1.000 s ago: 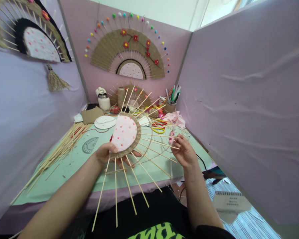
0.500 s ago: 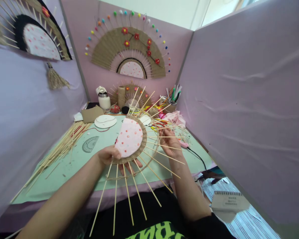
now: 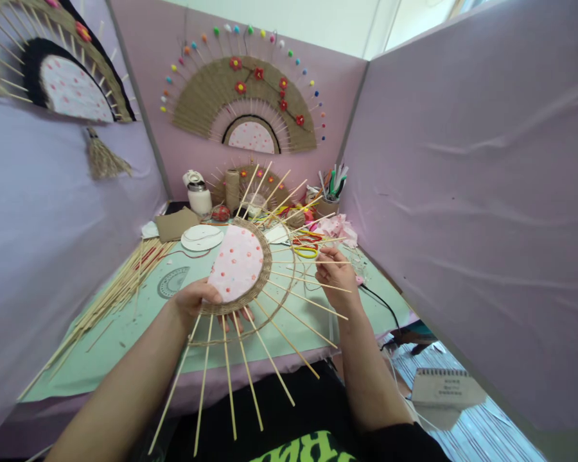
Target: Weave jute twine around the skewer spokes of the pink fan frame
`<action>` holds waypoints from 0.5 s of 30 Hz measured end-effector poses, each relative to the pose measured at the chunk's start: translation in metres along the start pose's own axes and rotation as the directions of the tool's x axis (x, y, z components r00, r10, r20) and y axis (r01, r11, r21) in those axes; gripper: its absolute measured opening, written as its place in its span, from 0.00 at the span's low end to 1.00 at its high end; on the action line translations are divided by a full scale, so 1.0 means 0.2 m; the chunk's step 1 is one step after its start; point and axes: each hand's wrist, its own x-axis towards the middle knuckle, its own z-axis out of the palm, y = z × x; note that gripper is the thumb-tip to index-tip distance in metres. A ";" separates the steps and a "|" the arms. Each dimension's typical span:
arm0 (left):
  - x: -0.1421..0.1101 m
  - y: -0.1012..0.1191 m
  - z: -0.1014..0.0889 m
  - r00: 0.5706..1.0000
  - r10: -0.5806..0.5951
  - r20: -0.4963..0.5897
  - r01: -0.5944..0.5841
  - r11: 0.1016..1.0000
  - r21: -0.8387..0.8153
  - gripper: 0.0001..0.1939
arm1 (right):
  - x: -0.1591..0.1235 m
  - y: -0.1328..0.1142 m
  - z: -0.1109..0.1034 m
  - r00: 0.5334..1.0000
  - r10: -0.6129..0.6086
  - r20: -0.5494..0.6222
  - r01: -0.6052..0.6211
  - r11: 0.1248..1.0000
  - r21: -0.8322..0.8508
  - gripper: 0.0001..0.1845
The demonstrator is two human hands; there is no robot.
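Note:
My left hand (image 3: 200, 298) grips a half-made fan at its lower left, thumb on top and fingers spread underneath among the sticks. The fan has a pale pink half-round centre (image 3: 236, 266) with red dots and a woven twine band (image 3: 264, 273) around it. Thin wooden sticks (image 3: 282, 330) radiate outward, crossed by a looser ring of twine (image 3: 282, 301). To the right, my right hand (image 3: 337, 279) is closed in a pinch near the stick tips. A thin strand of twine (image 3: 308, 287) runs toward its fingers; the fingertips are partly hidden.
Loose sticks (image 3: 110, 295) and a protractor (image 3: 172, 282) lie left. White discs (image 3: 201, 237), a jar (image 3: 200, 200), a twine spool (image 3: 232, 189) and scissors (image 3: 306, 251) stand or lie behind. A corded pink tool (image 3: 359, 280) is at right. Finished fans (image 3: 197, 96) hang on the walls.
The fan has shifted left in my left hand. My right hand has moved slightly right, away from the twine ring, and its fingers have drawn together.

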 end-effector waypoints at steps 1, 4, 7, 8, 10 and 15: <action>-0.01 0.00 -0.01 0.999 0.001 -0.034 0.000 1.000 0.010 0.25 | -0.01 -0.01 0.00 0.999 0.044 0.016 -0.044 0.999 0.029 0.17; -0.05 -0.01 -0.04 0.986 0.047 -0.162 -0.043 0.999 0.026 0.29 | -0.02 -0.05 -0.02 0.991 0.130 0.037 -0.133 0.985 0.109 0.17; -0.08 -0.02 -0.06 0.948 0.082 -0.306 -0.070 0.996 0.051 0.27 | -0.03 -0.07 -0.04 0.987 0.150 0.049 -0.156 0.971 0.179 0.15; -0.09 -0.02 -0.06 0.939 0.078 -0.336 -0.060 0.996 0.065 0.25 | -0.03 -0.08 -0.05 0.988 0.146 0.049 -0.153 0.969 0.194 0.15; -0.10 -0.02 -0.06 0.930 0.065 -0.363 -0.033 0.995 0.092 0.20 | -0.04 -0.09 -0.06 0.992 0.124 0.038 -0.129 0.971 0.201 0.14; -0.12 -0.05 -0.12 0.928 0.079 -0.364 -0.051 0.995 0.088 0.18 | -0.06 -0.13 -0.09 1.000 0.010 0.013 -0.012 0.990 0.138 0.14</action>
